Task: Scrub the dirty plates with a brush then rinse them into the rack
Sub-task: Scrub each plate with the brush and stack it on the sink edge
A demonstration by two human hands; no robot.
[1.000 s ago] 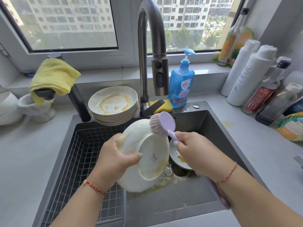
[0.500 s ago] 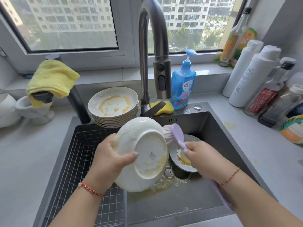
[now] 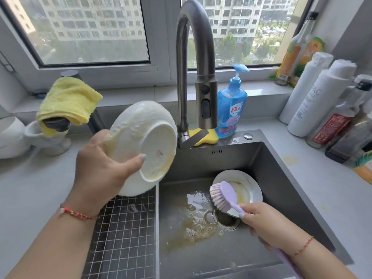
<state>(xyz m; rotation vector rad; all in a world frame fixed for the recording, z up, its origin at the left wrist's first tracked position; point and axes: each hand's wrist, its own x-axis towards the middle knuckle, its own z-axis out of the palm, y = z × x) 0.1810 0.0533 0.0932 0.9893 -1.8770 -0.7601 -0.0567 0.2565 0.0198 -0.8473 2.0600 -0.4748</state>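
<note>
My left hand (image 3: pixel 100 164) grips a white soapy plate (image 3: pixel 145 141) by its rim, underside towards me, raised left of the faucet (image 3: pixel 195 63). It hides the stack of dirty plates behind it. My right hand (image 3: pixel 267 224) holds a lilac brush (image 3: pixel 223 195) by the handle, low in the sink (image 3: pixel 281 178), bristles facing left. Under the brush head lies another dirty plate (image 3: pixel 247 188) with yellow sauce. The wire rack (image 3: pixel 124 234) fills the sink's left side, below the raised plate.
Foamy yellow water pools around the drain (image 3: pixel 225 218). A blue soap bottle (image 3: pixel 231 105) and yellow sponge (image 3: pixel 207 137) stand behind the sink. Bottles (image 3: pixel 320 97) line the right counter. A yellow cloth (image 3: pixel 68 101) hangs at left over a white holder.
My left hand has lifted the plate up and to the left, away from the brush. My right hand has dropped with the brush down over the plate in the sink.
</note>
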